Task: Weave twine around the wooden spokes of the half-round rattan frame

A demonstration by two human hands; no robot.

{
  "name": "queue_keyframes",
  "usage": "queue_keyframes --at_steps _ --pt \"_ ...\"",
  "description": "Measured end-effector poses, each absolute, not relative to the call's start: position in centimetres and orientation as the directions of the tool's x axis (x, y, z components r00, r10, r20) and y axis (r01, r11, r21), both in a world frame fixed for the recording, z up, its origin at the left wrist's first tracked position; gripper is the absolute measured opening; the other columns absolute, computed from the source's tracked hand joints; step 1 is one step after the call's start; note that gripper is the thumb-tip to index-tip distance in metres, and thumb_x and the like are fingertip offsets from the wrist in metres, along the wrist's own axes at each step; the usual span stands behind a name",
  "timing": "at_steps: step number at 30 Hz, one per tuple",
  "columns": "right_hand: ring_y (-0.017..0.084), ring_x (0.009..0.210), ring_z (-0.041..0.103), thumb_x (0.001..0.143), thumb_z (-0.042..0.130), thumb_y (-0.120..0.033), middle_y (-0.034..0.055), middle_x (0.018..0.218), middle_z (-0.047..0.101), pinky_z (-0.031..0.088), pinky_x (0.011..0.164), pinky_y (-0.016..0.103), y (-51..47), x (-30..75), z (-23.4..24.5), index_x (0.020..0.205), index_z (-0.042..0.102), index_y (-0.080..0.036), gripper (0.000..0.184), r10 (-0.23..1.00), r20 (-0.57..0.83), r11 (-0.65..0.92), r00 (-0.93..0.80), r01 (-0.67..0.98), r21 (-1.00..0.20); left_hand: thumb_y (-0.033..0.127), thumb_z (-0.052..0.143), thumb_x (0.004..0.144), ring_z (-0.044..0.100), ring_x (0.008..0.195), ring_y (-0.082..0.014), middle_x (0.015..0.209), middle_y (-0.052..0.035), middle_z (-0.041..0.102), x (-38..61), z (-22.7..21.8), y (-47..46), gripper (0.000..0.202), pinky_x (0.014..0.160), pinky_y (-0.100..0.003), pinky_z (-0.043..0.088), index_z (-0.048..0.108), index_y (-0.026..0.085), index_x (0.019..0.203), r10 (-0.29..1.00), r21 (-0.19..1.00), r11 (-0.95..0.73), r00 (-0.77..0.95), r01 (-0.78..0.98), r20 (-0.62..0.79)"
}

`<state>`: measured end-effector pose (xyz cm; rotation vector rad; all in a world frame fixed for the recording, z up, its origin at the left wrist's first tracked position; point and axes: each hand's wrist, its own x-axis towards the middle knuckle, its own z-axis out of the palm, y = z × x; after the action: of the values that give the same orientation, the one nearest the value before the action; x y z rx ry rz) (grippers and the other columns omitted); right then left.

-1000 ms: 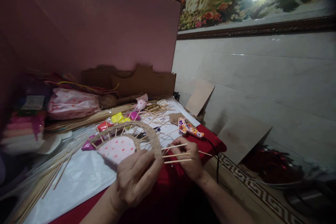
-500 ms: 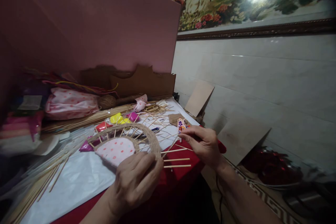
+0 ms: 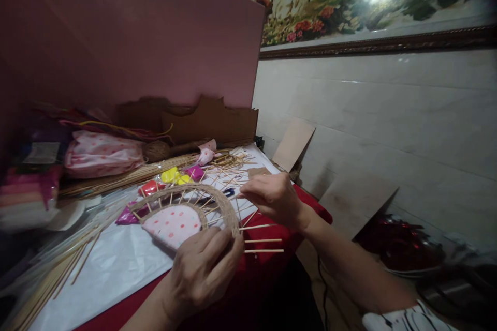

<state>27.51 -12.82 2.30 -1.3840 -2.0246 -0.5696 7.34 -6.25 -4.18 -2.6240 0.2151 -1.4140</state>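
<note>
My left hand (image 3: 205, 266) is closed on the right end of a curved, twine-wrapped stick frame (image 3: 230, 209). Inside its arch sits a pink half-round piece with red dots (image 3: 174, 226), edged with twine. Thin wooden sticks (image 3: 264, 241) fan out from the arch, several of them jutting right past my left fingers. My right hand (image 3: 274, 197) hovers over the table's right side, beyond the frame, with thumb and fingers pinched together. What lies between those fingertips is too small to make out.
Bright clay packs (image 3: 171, 174), loose cut sticks (image 3: 233, 163) and a twine ball (image 3: 156, 150) lie behind the frame. A dotted cloth bundle (image 3: 104, 154) and long stick bundles are at left. Cardboard (image 3: 209, 123) stands at the back. White sheeting (image 3: 112, 274) covers part of the red cloth.
My right hand has moved left and slightly up, closer to the arch, now covering the small flower-patterned piece. My left hand keeps its grip on the frame.
</note>
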Motion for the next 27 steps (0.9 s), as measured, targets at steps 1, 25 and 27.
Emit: queue_keyframes --at_steps 1,25,27 --pt "0.01 0.058 0.052 0.089 0.053 -0.027 -0.0001 0.064 0.062 0.034 0.056 0.023 -12.6 27.6 2.4 0.079 0.067 -0.017 0.02 0.677 0.683 0.356 -0.274 0.934 0.022 0.006 0.055 0.078 0.061 0.074 -0.017 0.086 -0.0121 0.065 7.3 -4.3 -6.2 0.029 0.064 -0.03 0.052 0.061 0.01 0.106 -0.197 -0.202 -0.978 0.544 -0.051 0.816" --pt "0.011 0.061 0.055 0.079 0.066 -0.024 0.0008 0.065 0.063 0.039 0.059 0.022 -13.0 29.8 3.3 0.07 0.067 -0.015 0.013 0.85 0.527 0.272 0.012 0.847 -0.457 0.004 0.053 0.082 0.059 0.076 -0.0207 0.087 -0.0146 0.064 7.0 -3.0 -6.8 0.027 0.057 -0.03 0.046 0.062 0.003 0.107 -0.239 -0.235 -0.969 0.526 -0.075 0.816" --pt "0.01 0.057 0.052 0.078 0.067 -0.026 -0.0002 0.06 0.061 0.037 0.054 0.022 -13.0 30.3 2.4 0.067 0.067 -0.015 0.015 0.88 0.467 0.232 0.083 0.783 -0.577 0.004 0.051 0.083 0.058 0.078 -0.0213 0.088 -0.0149 0.064 6.9 -3.0 -6.8 0.028 0.057 -0.03 0.046 0.062 0.003 0.108 -0.236 -0.236 -0.969 0.521 -0.067 0.82"
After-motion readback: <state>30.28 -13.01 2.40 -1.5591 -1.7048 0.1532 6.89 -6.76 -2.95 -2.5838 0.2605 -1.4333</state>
